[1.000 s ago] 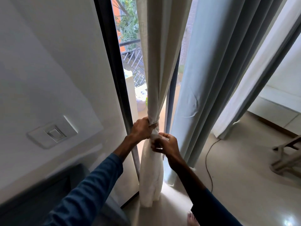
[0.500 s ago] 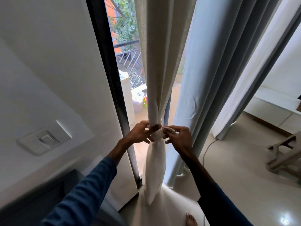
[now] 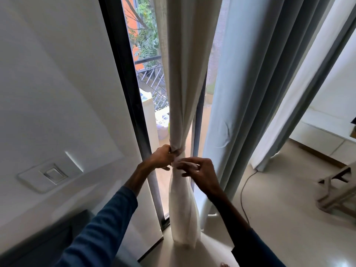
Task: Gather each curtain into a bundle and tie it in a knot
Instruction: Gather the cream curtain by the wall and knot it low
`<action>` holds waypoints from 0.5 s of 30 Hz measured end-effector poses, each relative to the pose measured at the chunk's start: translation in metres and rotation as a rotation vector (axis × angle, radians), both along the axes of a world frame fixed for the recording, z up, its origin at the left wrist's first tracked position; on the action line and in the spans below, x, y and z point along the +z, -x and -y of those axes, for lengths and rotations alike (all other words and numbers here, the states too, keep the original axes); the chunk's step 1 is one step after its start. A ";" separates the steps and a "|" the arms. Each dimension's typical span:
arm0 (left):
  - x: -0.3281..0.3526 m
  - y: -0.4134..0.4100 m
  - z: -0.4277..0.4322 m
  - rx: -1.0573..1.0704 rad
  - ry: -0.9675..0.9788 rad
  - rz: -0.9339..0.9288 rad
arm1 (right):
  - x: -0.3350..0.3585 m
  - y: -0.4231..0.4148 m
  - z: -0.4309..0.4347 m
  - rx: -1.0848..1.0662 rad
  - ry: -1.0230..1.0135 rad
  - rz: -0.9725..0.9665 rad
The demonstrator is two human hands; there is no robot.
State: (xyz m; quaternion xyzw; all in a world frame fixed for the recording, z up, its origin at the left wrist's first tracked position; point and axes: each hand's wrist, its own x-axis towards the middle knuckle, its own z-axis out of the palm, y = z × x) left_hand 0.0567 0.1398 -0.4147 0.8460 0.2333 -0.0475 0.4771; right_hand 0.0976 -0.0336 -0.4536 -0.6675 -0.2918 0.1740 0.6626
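A cream curtain (image 3: 183,78) hangs in front of the glass door, gathered into a narrow bundle at waist height. My left hand (image 3: 163,156) grips the bundle from the left where it is pinched tight. My right hand (image 3: 198,170) pinches a fold of the same cream fabric just right of that spot. Below my hands the curtain's lower part (image 3: 183,209) hangs as a white roll down to the floor. A pale blue-grey curtain (image 3: 250,93) hangs loose to the right.
The dark door frame (image 3: 131,105) and a white wall with a switch plate (image 3: 52,174) stand at the left. A black cable (image 3: 244,191) runs across the floor by the blue-grey curtain. A wooden stool (image 3: 337,189) stands at the far right. A balcony railing shows outside.
My right hand has moved from in front of the bundle to its right side and now pinches a fold there. My left hand keeps its grip. The view has tilted slightly.
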 end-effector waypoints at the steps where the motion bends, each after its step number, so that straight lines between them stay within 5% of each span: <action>1: 0.001 0.002 -0.002 0.037 0.054 0.003 | 0.001 -0.007 0.006 -0.040 -0.013 -0.006; 10: 0.002 0.002 0.020 0.196 0.238 0.009 | 0.000 -0.025 0.008 -0.151 -0.182 -0.234; 15: 0.002 -0.001 0.030 0.253 0.273 0.044 | -0.001 -0.017 -0.006 -0.357 -0.039 0.011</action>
